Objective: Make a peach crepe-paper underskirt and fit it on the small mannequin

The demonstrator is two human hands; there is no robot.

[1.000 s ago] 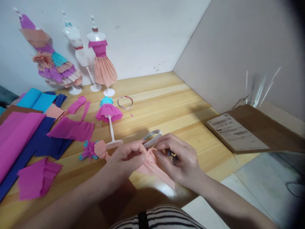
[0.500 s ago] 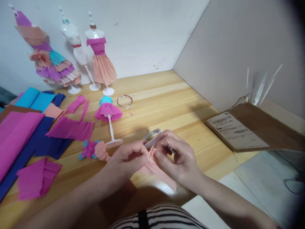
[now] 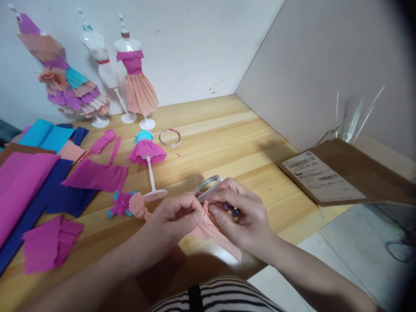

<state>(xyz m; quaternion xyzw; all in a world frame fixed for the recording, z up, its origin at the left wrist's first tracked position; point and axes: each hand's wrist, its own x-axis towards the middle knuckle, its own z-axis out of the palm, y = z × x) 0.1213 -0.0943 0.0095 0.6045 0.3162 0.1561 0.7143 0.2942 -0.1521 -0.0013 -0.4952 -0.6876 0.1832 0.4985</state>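
A strip of peach crepe paper (image 3: 218, 236) is pinched between both hands, its upper edge gathered into small folds. My left hand (image 3: 178, 216) grips the gathered part with thumb and forefinger. From the other side my right hand (image 3: 242, 216) pinches the same folds, and a small dark object (image 3: 232, 209), too hidden to name, shows under its curled fingers. Just behind the hands stands a roll of tape (image 3: 209, 187), partly covered by them. Beside my left wrist lie a magenta and blue paper flower (image 3: 121, 204) and a twisted peach paper piece (image 3: 139, 206).
A small mannequin in a magenta skirt (image 3: 147, 151) stands ahead, near another tape roll (image 3: 169, 138). Several dressed mannequins (image 3: 141, 93) line the wall. Crepe paper sheets (image 3: 26, 177) cover the left side. A cardboard package (image 3: 344, 173) sits at the right edge.
My right fingers have shifted slightly on the gathered peach paper, and more of the dark object shows beneath them. My left hand keeps its pinch almost unmoved.
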